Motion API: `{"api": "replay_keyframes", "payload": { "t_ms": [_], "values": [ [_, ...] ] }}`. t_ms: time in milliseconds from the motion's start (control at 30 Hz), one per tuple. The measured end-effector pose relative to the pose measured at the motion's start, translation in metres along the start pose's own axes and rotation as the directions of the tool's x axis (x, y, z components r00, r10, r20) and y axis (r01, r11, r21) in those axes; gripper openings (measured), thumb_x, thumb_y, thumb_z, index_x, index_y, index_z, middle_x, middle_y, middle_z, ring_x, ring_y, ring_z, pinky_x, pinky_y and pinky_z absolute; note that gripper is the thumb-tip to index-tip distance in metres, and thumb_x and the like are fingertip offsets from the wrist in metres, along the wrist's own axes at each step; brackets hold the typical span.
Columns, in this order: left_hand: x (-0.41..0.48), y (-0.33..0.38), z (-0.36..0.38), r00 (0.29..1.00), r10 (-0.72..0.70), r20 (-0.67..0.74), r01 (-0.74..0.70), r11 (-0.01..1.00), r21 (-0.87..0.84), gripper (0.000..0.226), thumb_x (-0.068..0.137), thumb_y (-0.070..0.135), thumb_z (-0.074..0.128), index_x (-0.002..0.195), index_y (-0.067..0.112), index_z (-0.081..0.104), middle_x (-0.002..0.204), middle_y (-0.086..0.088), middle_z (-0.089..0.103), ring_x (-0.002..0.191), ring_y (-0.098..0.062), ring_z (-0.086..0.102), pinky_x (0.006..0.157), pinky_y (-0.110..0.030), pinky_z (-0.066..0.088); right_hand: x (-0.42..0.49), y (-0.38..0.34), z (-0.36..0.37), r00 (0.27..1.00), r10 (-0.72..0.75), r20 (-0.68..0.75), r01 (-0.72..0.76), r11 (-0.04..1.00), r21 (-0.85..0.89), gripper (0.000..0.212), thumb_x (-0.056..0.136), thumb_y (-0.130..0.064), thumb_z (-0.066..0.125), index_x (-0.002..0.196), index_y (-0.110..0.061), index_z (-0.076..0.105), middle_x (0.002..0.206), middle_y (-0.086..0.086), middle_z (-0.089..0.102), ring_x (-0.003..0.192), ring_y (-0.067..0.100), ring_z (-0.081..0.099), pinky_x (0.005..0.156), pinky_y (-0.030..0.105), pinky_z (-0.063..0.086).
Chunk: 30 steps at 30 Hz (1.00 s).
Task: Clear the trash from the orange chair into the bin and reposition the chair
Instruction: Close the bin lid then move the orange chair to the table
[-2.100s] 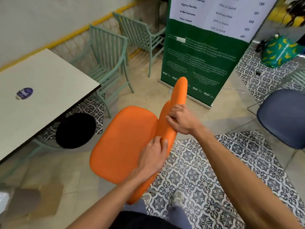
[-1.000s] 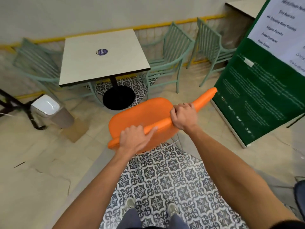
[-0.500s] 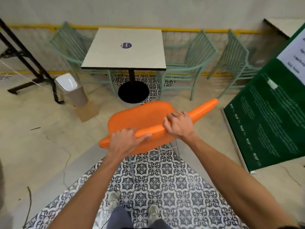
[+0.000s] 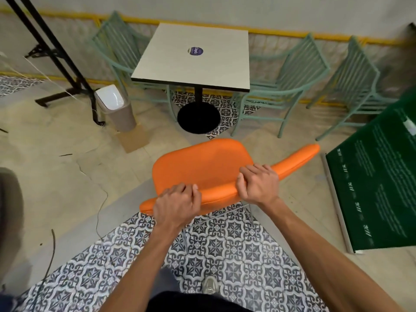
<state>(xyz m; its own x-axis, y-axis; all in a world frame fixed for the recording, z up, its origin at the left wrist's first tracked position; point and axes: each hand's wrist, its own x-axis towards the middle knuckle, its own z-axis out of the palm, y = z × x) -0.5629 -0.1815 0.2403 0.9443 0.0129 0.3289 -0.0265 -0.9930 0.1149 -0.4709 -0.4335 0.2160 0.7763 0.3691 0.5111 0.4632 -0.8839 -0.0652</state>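
A: Where's the orange chair (image 4: 202,163)?
B: Just in front of the table (image 4: 193,64), with the left hand (image 4: 177,203) and right hand (image 4: 258,188) clamped on its backrest.
A: Anything close by?
B: The bin (image 4: 117,109) left of the table, a green chair (image 4: 299,64) right of it, and a banner (image 4: 378,188) farther right

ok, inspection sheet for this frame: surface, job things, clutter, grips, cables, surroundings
Surface: floor, beige tile, cracked at left, patterned patch underfoot.
Job's things: orange chair, no trash seen on seat; bin, white lid, standing left of the table, apart from the chair.
Clutter: cardboard piece flat on floor by the bin.
Grips: left hand and right hand both curl round the chair's back edge.
Cables: thin cable on floor left of the chair; may be a crack.
Surroundings: green chairs, green banner, black stand.
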Motion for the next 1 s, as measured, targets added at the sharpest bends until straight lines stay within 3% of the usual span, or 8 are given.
{"api": "replay_keyframes", "payload": {
  "t_ms": [167, 267, 567, 800, 1000],
  "values": [
    [0.038, -0.041, 0.008, 0.998, -0.004, -0.059, 0.005, 1.000, 0.003, 0.041, 0.098, 0.030, 0.049, 0.062, 0.015, 0.063, 0.060, -0.002, 0.062, 0.046, -0.023, 0.055, 0.049, -0.029, 0.044, 0.034, -0.026, 0.020, 0.999, 0.050, 0.022, -0.049, 0.998, -0.032, 0.033, 0.096, -0.039, 0.050, 0.073, -0.022, 0.067, 0.069, -0.003, 0.066, 0.063, 0.021, 0.061, 0.063, 0.036, 0.040],
    [0.065, -0.073, 0.017, 0.994, -0.001, -0.111, 0.003, 1.000, 0.018, 0.042, 0.098, 0.029, 0.050, 0.060, 0.015, 0.062, 0.057, -0.002, 0.060, 0.043, -0.023, 0.052, 0.048, -0.026, 0.036, 0.062, -0.045, 0.037, 0.995, 0.099, 0.023, -0.098, 0.994, -0.048, 0.032, 0.094, -0.039, 0.054, 0.070, -0.022, 0.067, 0.069, -0.002, 0.067, 0.063, 0.021, 0.061, 0.061, 0.036, 0.039],
    [0.131, -0.141, 0.045, 0.980, 0.046, -0.193, -0.039, 0.998, 0.041, 0.036, 0.095, 0.026, 0.054, 0.062, 0.015, 0.062, 0.059, -0.002, 0.058, 0.046, -0.028, 0.054, 0.047, -0.030, 0.038, 0.132, -0.071, 0.077, 0.993, 0.116, -0.023, -0.117, 0.992, -0.037, 0.026, 0.089, -0.032, 0.059, 0.067, -0.021, 0.064, 0.066, -0.001, 0.064, 0.062, 0.022, 0.060, 0.059, 0.035, 0.035],
    [0.206, -0.190, 0.068, 0.961, 0.136, -0.242, -0.134, 0.991, 0.026, 0.041, 0.099, 0.027, 0.050, 0.062, 0.015, 0.062, 0.059, -0.004, 0.060, 0.049, -0.029, 0.057, 0.056, -0.034, 0.042, 0.193, -0.079, 0.117, 0.985, 0.129, -0.112, -0.134, 0.990, -0.038, 0.030, 0.091, -0.029, 0.054, 0.063, -0.020, 0.058, 0.060, 0.000, 0.057, 0.053, 0.023, 0.054, 0.054, 0.034, 0.034],
    [0.276, -0.208, 0.084, 0.938, 0.217, -0.270, -0.222, 0.975, 0.012, 0.041, 0.099, 0.025, 0.053, 0.060, 0.015, 0.060, 0.057, -0.004, 0.059, 0.048, -0.028, 0.058, 0.054, -0.032, 0.041, 0.254, -0.066, 0.153, 0.966, 0.182, -0.184, -0.198, 0.978, -0.072, 0.037, 0.097, -0.031, 0.048, 0.063, -0.020, 0.061, 0.057, -0.001, 0.057, 0.047, 0.022, 0.052, 0.054, 0.029, 0.027]
  ]
}}
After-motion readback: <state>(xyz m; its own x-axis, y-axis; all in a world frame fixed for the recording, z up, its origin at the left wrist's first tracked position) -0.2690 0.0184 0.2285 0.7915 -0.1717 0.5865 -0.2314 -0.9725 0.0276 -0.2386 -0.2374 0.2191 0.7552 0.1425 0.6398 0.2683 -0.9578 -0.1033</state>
